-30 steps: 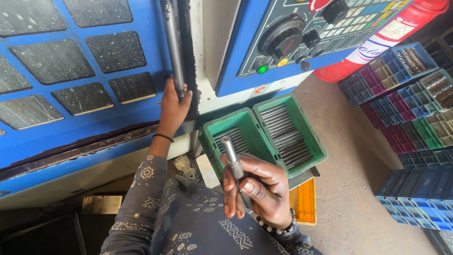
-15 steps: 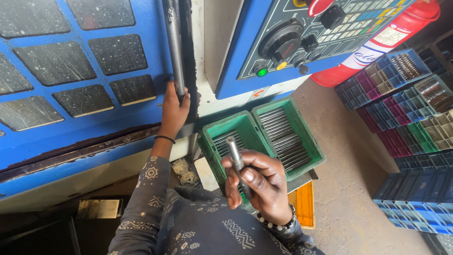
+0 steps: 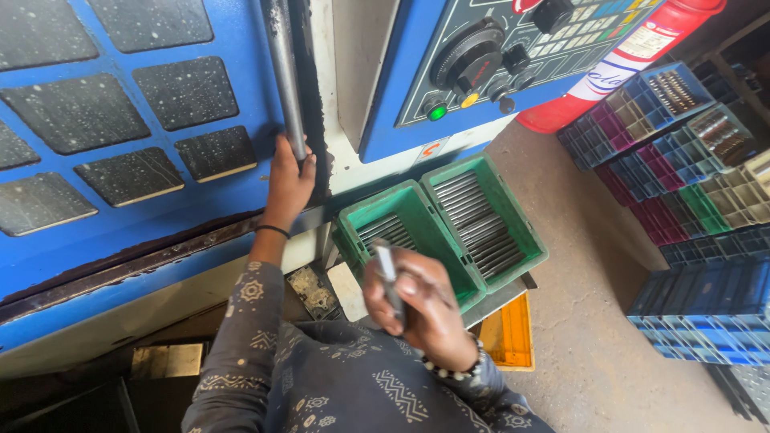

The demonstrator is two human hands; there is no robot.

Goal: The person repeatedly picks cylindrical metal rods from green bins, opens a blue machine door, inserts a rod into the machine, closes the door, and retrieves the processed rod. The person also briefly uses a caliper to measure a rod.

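A machine shop or factory floor is shown. A large blue machine door (image 3: 120, 160) with dark window panes is seen beside a control panel (image 3: 513, 56) fitted with dials and push buttons. Green trays (image 3: 449, 232) filled with metal rods are set below it, stacked plastic crates (image 3: 690, 160) are ranged along a bare concrete floor (image 3: 577, 321), and a red fire extinguisher (image 3: 634, 56) is kept near.

concrete floor (image 3: 585, 361), stacked crates (image 3: 706, 305), yellow tray (image 3: 507, 333)

green trays (image 3: 513, 240): 2 (both holding rods) | extinguisher (image 3: 634, 56): 1 | hands: 2
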